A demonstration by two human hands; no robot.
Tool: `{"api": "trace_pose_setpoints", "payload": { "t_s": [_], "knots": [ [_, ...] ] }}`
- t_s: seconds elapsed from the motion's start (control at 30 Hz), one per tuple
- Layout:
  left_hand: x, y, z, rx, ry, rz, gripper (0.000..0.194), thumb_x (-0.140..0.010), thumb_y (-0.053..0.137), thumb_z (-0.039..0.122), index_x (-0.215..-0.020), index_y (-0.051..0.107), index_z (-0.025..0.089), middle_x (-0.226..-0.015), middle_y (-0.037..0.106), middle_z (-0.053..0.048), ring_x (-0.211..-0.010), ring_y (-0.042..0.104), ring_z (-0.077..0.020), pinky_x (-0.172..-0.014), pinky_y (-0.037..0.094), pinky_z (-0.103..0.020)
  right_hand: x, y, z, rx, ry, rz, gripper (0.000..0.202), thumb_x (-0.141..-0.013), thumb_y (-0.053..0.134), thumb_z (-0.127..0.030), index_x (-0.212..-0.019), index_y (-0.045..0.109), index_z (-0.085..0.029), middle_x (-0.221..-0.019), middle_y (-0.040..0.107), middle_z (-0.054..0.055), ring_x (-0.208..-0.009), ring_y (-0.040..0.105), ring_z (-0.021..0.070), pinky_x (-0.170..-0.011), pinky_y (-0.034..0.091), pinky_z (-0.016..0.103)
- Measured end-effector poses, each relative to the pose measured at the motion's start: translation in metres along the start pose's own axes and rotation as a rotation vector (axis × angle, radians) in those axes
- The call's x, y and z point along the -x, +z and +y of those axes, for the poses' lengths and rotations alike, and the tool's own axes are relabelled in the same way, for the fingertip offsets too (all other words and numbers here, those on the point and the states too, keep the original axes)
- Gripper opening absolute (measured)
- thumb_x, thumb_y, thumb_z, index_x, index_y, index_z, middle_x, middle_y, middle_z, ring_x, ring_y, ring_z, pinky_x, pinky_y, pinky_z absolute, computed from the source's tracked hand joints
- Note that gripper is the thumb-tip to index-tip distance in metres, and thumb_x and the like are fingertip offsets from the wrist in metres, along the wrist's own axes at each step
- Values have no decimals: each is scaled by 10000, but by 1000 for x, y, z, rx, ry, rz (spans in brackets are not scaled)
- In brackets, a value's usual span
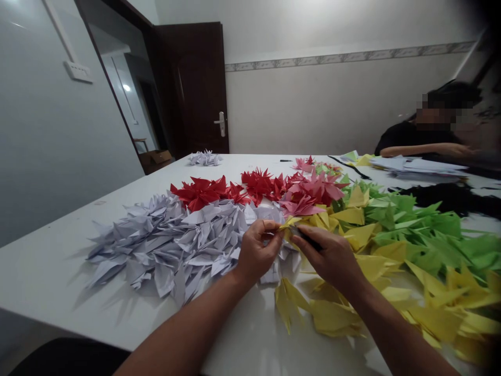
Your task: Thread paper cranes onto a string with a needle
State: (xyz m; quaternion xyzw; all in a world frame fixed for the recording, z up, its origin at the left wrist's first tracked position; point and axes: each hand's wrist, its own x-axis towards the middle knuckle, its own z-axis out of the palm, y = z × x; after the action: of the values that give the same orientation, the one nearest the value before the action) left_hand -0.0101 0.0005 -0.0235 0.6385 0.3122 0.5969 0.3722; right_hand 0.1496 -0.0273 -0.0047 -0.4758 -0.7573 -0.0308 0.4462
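My left hand (259, 249) pinches a small yellow folded paper piece (288, 221) between thumb and fingertips. Close beside it, my right hand (332, 256) is closed on a slim black tool (310, 239) whose tip meets the yellow paper; its exact kind is hidden by my fingers. Both hands hover over the pile's middle. A heap of white folded paper pieces (203, 230) spreads left of my left hand. Yellow folded paper pieces (340, 313) lie under and right of my right forearm. Beyond my fingers are red folded paper pieces (201, 192) and pink ones (303, 201).
Green folded paper pieces (422, 219) fill the right side of the white table (97, 324). Behind them lie black strands (442, 197) and a stack of white paper (418, 166). Another person (422, 138) sits at the far right. A brown door (191, 89) stands open.
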Motion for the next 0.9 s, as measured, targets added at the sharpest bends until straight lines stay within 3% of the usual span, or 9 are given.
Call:
{"api": "trace_pose_setpoints", "payload": {
  "t_s": [0.53, 0.67, 0.83, 0.9],
  "knots": [
    [0, 2, 2, -8, -20, 1, 185, -764, 661, 334, -817, 617, 162, -792, 626, -38, -732, 595, -129, -692, 497, -233, -1, 0, 1, -9, 31, -22, 230, -875, 514, -343, -891, 708, -220, -847, 734, 51, -719, 679, 184, -647, 503, 265],
    [-1, 1, 0, -6, -57, 14, 183, -772, 647, 325, -845, 612, 160, -826, 638, -41, -719, 598, -121, -673, 490, -228, -2, -4, 4, -33, 40, 54, 245, -834, 564, -377, -923, 706, -198, -867, 734, 69, -735, 684, 202, -667, 521, 291],
    [-2, -1, 1, 33, -84, 55, 195, -766, 642, 318, -873, 618, 157, -820, 652, -42, -712, 599, -118, -665, 481, -222, -6, -23, 21, -77, 316, 355, 398, -761, 624, -484, -984, 695, -163, -904, 724, 90, -785, 675, 229, -725, 517, 328],
    [-1, -2, 6, 12, -47, 14, 174, -771, 628, 292, -875, 629, 152, -806, 656, -42, -692, 590, -112, -669, 482, -222, -9, -31, 29, -63, 444, 361, 448, -727, 634, -520, -973, 700, -152, -875, 722, 89, -765, 669, 231, -691, 505, 317]
  ]
}}
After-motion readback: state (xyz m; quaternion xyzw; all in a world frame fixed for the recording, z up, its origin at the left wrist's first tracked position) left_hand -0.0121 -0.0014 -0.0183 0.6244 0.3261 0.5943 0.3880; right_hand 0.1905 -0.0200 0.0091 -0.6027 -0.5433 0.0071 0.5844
